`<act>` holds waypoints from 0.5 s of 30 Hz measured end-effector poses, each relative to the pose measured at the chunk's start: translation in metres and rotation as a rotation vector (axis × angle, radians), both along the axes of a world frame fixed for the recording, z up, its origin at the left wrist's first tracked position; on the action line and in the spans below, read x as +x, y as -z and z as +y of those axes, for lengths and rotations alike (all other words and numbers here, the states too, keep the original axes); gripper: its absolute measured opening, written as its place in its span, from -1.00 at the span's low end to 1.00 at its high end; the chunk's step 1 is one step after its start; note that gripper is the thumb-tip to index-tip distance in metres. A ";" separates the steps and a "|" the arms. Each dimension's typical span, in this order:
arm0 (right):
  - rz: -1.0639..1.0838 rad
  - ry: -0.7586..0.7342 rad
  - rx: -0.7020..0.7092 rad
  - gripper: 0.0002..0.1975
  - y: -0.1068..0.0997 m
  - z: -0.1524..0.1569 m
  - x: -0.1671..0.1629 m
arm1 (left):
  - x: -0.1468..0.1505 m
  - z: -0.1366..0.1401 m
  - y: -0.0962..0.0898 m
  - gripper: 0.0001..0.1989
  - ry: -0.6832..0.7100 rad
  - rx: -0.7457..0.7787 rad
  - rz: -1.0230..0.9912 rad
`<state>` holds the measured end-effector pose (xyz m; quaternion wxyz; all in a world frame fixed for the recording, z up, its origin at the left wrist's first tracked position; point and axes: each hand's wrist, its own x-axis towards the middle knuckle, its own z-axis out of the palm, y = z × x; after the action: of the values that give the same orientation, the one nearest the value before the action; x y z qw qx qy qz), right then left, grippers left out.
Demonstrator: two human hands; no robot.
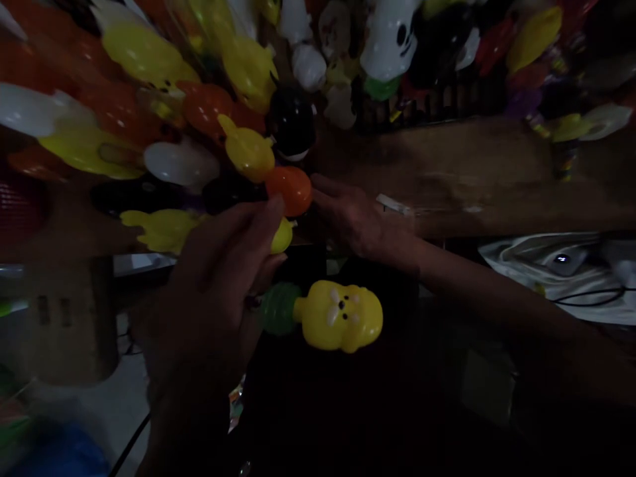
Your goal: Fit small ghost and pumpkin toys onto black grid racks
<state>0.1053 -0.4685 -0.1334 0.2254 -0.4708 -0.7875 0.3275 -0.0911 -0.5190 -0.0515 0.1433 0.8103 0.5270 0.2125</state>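
Observation:
My left hand reaches in from the lower left with its fingers bent. A yellow plastic toy with an animal face sticks out sideways from it; its ribbed green end sits against the curled lower fingers. The thumb lies over the edge of an orange plastic toy, with a small yellow rounded piece just below. From the right comes my right hand, its fingers stretched toward the orange piece, close beside it. Whether they touch it is too dark to tell.
Many plastic toys are heaped along the table: a yellow one, a black one, a white ghost-like one. The brown table edge runs across. White cloth or plastic lies at right, a cardboard box at left.

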 end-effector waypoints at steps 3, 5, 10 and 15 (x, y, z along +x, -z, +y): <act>0.048 -0.025 -0.024 -0.82 0.002 0.003 0.001 | -0.001 0.000 0.008 -0.38 -0.036 0.100 -0.001; 0.098 -0.040 0.004 -0.79 0.007 0.005 0.000 | -0.004 0.000 0.015 -0.32 -0.032 0.115 -0.015; 0.077 0.104 0.081 -0.80 0.021 -0.002 -0.011 | -0.009 0.001 0.026 -0.28 -0.006 0.105 -0.109; 0.109 0.163 0.164 -0.75 0.032 -0.009 -0.024 | -0.001 0.003 0.030 -0.38 -0.036 0.282 -0.043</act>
<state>0.0813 -0.4776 -0.1650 0.3314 -0.4948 -0.7574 0.2676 -0.0919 -0.5162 -0.0815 0.0354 0.8081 0.5032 0.3042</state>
